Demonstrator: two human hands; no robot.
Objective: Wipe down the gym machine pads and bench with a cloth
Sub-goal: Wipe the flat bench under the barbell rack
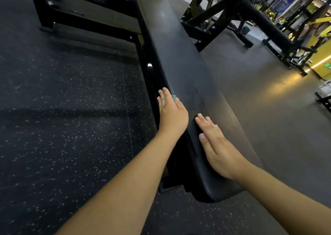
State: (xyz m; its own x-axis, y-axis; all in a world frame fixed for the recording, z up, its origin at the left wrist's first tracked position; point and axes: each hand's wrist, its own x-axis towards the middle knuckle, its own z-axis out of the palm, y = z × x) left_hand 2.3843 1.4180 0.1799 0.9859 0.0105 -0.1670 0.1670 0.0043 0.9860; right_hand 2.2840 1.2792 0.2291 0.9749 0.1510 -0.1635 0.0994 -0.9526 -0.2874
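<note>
Head cam: left hand (171, 112) pressed a mostly hidden cloth (174, 98) flat against the bench (179, 59) edge; right hand (217, 147) lay flat on top, fingers straight.

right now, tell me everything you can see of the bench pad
The bench pad is a long, narrow, flat black cushion with a smooth, leather-like cover and rounded near end. It runs away from the camera on a black metal frame over a speckled floor. The left hand lies over its left edge with a scrap of patterned cloth showing beneath. The right hand rests flat on its top near the end.
</note>
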